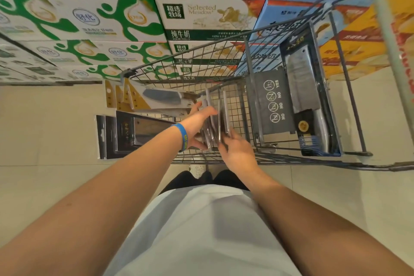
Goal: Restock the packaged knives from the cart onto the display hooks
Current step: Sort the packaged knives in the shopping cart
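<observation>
Cart: handle end cut off by the right edge. Right hand: fingertips blurred against the upright knife packs; pack labels unreadable.

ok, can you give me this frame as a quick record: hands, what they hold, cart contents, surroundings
left hand: left hand, blue wristband, grips an upright stack of knife packs
right hand: right hand at the stack's near edge; grip unclear
container: wire cart, stack inside it
seat section: cleaver pack standing on end
far end: gold-card packs and black packs poking past the cart
behind: milk cartons, stacked
display hooks: not in view
</observation>
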Available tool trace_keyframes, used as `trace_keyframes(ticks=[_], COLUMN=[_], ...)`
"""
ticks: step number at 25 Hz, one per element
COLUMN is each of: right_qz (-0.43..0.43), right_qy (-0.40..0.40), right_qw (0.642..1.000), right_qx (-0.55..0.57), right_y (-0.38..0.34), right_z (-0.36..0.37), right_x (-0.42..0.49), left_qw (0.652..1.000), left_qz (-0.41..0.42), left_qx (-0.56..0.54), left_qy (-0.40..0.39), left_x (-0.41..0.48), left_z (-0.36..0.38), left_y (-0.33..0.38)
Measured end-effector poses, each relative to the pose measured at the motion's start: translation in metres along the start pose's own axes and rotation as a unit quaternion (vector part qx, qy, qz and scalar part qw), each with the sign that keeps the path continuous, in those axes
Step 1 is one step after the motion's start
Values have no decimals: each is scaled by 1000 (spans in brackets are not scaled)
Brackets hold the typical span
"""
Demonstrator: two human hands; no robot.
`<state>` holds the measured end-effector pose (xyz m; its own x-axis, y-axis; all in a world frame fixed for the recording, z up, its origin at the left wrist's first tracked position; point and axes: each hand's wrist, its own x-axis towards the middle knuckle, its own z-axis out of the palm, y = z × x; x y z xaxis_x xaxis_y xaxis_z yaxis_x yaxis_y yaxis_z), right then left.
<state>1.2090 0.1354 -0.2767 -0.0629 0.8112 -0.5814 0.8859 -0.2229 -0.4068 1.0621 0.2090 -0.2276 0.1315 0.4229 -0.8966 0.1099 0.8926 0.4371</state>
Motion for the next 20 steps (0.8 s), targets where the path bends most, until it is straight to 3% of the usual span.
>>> trace_keyframes(ticks=[3, 5, 9, 11, 13, 16, 18, 20], right_qz=[-62, -67, -103, -143, -143, -108, -55, -37], right_qy=[-45, -78, -21, 42, 85, 162, 133, 28], right_qw=[986, 981, 977, 982, 986, 955, 947, 975], right_qx=[-148, -162, -186, -112, 30, 225, 288, 216], right_y=[13, 18, 14, 11, 3, -35, -66, -84], right_z=[-11, -14, -24, -32, -39, -62, -85, -100], right_x=[-3, -7, -9, -17, -28, -11, 29, 65], left_qw=[985, 971, 951, 931, 925, 926, 928, 935], left_qz=[13, 11, 72, 114, 122, 120, 123, 124], left_qx=[143, 190, 234, 259, 264, 270, 264, 251], left_qy=[94, 143, 190, 229, 243, 237, 233, 216], left_x=[6, 13, 18, 16, 15, 15, 13, 10], left_z=[19, 30, 37, 29, 21, 12, 13, 16], left_y=[7, 8, 2, -3, -6, -8, -7, -8])
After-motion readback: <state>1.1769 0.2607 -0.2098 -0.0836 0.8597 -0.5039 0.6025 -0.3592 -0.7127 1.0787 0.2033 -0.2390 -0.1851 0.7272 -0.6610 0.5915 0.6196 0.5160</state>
